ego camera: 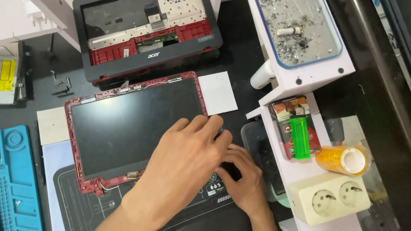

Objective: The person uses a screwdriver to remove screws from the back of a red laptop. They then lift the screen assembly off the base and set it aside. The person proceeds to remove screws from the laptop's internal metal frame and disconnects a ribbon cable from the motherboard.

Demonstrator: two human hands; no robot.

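Both hands press the red-framed laptop screen (129,125) flat: left hand (184,164) spread on its right edge, right hand (240,179) curled there, grasp unclear.

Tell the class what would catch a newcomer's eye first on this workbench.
The two hands, left hand over right hand, press on the lower right corner of a red-framed laptop screen at centre. Behind it lies the stripped laptop base; a bright green lighter sits on the right-hand shelf.
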